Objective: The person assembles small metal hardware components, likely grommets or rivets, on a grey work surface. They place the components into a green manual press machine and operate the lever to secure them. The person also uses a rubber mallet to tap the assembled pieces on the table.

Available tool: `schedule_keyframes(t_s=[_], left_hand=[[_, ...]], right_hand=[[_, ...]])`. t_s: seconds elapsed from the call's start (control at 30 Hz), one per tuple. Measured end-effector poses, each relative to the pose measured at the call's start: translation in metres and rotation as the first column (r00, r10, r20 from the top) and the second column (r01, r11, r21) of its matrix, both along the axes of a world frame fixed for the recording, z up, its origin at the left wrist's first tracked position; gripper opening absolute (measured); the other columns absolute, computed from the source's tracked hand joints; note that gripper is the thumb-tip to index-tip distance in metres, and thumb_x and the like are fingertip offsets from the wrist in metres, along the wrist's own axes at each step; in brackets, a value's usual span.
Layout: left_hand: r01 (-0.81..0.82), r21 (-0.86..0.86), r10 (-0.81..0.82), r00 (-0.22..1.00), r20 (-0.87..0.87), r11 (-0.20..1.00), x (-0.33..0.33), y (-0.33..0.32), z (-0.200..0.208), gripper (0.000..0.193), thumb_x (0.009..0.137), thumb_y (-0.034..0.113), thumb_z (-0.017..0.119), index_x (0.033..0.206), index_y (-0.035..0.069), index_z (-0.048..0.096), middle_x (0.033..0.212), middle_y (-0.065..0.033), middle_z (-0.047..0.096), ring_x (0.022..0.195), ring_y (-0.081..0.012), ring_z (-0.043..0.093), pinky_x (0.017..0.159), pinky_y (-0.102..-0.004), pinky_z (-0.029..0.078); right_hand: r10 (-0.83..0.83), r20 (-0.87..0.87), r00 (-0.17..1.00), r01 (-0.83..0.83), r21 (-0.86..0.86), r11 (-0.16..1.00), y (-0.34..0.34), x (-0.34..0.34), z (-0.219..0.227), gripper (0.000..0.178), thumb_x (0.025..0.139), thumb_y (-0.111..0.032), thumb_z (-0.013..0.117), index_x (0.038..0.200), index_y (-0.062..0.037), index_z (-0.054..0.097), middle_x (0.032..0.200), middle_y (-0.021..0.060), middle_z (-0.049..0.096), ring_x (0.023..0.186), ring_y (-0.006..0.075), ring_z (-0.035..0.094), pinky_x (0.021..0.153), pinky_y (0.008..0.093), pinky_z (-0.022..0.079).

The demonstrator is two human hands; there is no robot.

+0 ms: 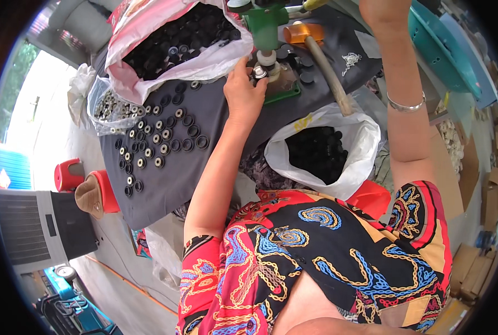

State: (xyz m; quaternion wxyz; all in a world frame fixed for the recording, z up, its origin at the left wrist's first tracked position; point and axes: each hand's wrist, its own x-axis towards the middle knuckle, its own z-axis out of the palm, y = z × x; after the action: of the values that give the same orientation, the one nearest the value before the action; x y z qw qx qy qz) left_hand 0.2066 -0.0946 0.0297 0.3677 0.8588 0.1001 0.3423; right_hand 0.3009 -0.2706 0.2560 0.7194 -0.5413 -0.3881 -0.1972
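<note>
My left hand point(242, 92) reaches up to the foot of a green hand press point(263, 30). Its thumb and forefinger close round a small round bearing point(259, 72) with a shiny metal top, beside the press's pale ram. My right hand point(384, 10) is raised at the top edge, right of the press; its fingers are cut off, so its grip is hidden. Left of my left forearm, rows of black rings point(187, 144) and metal-centred bearings point(158, 162) lie on the dark cloth point(165, 195). Black caps point(306, 78) lie beside the press.
An orange-headed mallet point(327, 67) lies right of the press. A large pink-white sack point(120, 70) holds black parts; a clear bag point(101, 120) holds metal bearings. A white bag point(363, 139) of black parts sits close to me. Red stools point(69, 175) stand left.
</note>
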Motion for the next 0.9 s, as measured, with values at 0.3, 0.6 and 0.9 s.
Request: schedule_keyframes(t_s=[0.3,0.6,0.9], left_hand=[[-0.019,0.057,0.018,1.0,0.024,0.998,0.028,-0.006,-0.001,0.065,0.068,0.011,0.08,0.127,0.001,0.054,0.105,-0.0196,0.068,0.093,-0.0303,0.068,0.084,-0.0375,0.051],[0.011,0.032,-0.014,0.997,0.075,0.999,0.017,-0.006,-0.006,0.07,0.069,0.008,0.076,0.132,-0.003,0.048,0.108,-0.0189,0.068,0.096,-0.0321,0.066,0.085,-0.0385,0.051],[-0.114,0.236,0.068,0.978,0.195,0.965,-0.118,0.042,0.014,0.035,0.073,-0.002,0.065,0.107,0.001,0.067,0.103,-0.0165,0.069,0.095,-0.0314,0.065,0.085,-0.0384,0.05]], right_hand=[[0.12,-0.014,0.993,-0.119,0.057,0.991,-0.009,-0.019,-0.01,0.026,0.094,-0.018,0.048,0.073,-0.0053,0.052,0.06,0.0064,0.053,0.049,0.0156,0.053,0.048,0.0283,0.045],[0.088,0.339,0.937,-0.113,0.054,0.992,-0.043,-0.054,-0.142,0.021,0.097,-0.008,0.044,0.08,0.0021,0.05,0.071,0.0131,0.057,0.066,0.0219,0.055,0.078,0.0435,0.051],[-0.004,0.34,0.94,0.025,-0.057,0.998,-0.04,-0.059,-0.129,0.023,0.096,-0.006,0.043,0.075,0.0017,0.048,0.071,0.0143,0.054,0.064,0.0224,0.053,0.077,0.047,0.052]])
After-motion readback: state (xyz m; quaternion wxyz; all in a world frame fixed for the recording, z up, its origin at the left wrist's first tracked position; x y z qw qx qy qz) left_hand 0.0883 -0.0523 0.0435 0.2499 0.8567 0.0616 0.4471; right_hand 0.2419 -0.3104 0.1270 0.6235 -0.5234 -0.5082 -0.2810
